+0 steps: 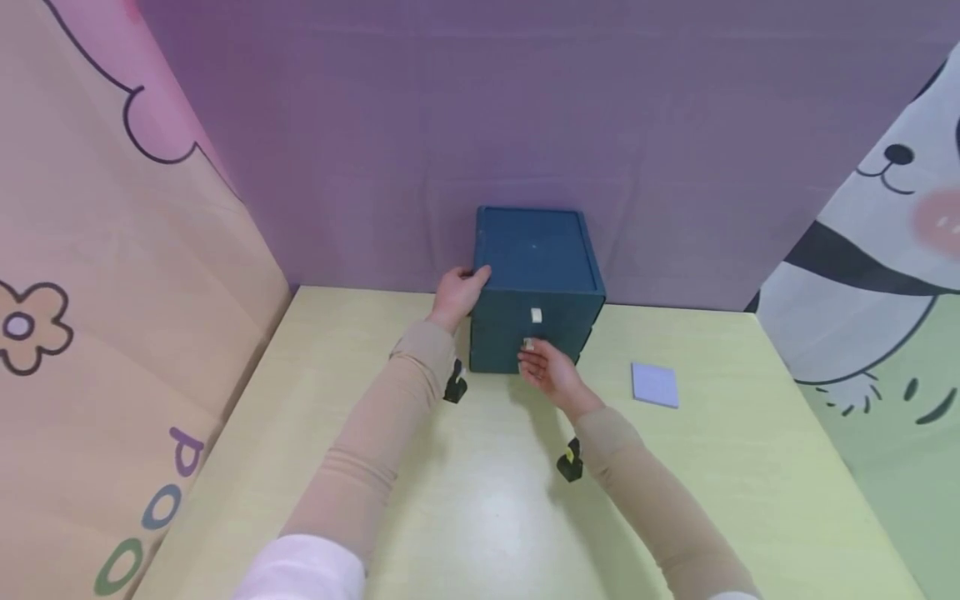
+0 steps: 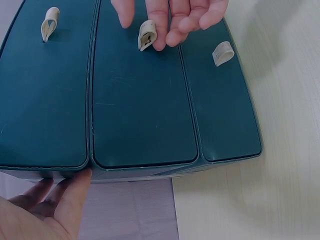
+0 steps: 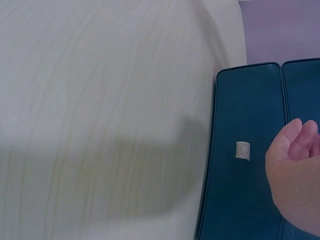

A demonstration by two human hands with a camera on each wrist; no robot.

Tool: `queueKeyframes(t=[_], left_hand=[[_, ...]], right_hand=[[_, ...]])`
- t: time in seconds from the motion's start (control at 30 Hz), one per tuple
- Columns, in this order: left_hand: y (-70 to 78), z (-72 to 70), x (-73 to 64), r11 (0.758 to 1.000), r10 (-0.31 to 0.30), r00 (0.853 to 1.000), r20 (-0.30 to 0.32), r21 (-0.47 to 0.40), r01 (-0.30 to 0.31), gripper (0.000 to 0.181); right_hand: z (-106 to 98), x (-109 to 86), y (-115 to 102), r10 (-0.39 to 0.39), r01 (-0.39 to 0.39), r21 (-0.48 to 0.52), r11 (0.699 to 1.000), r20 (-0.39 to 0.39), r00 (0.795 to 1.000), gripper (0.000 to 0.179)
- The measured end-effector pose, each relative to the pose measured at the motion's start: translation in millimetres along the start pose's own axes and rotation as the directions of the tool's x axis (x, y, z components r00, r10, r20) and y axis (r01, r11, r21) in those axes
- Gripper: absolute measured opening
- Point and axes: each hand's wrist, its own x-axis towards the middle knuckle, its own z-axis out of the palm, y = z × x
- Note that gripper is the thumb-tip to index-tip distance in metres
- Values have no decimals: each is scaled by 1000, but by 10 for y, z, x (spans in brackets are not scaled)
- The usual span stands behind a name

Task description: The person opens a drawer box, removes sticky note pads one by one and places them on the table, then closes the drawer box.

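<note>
A dark blue-green drawer box (image 1: 536,250) stands at the back of the table, its front carrying three drawers, each with a small cream pull tab. Against the box's left side rests my left hand (image 1: 459,296), thumb at the top edge. In the left wrist view, that hand's fingers (image 2: 72,200) touch the side near the top drawer. My right hand (image 1: 551,371) is at the middle drawer's pull tab (image 2: 147,35). Its index finger touches the tab while the thumb stands apart from it. The bottom pull tab (image 3: 242,150) shows below the right hand. All drawers look closed.
A flat lavender square (image 1: 655,385) lies on the table to the right of the box. A purple cloth wall (image 1: 375,150) rises right behind the box. Printed cloth panels stand on both sides. The pale wooden table (image 1: 480,500) stretches in front.
</note>
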Motion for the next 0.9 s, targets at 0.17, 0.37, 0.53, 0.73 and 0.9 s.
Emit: queueKeyframes(t=[0.17, 0.37, 0.53, 0.73, 0.9], left_hand=[[-8, 0, -2, 1000, 3, 1000, -4, -3, -3, 63], [-26, -3, 6, 1000, 15, 1000, -7, -9, -15, 63], [-39, 2, 6, 1000, 24, 1000, -6, -11, -24, 64], [-55, 12, 5, 1000, 23, 1000, 1, -15, -23, 63], [-49, 13, -5, 999, 22, 1000, 6, -26, -22, 63]], right_hand=[[19, 24, 5, 6, -7, -16, 1000, -24, 1000, 33], [24, 23, 6, 4, -5, -22, 1000, -36, 999, 30], [27, 26, 10, 2, -2, -16, 1000, -41, 999, 22], [29, 36, 33, -5, 4, -17, 1000, -68, 998, 23], [41, 37, 37, -18, 16, -21, 1000, -101, 995, 21]])
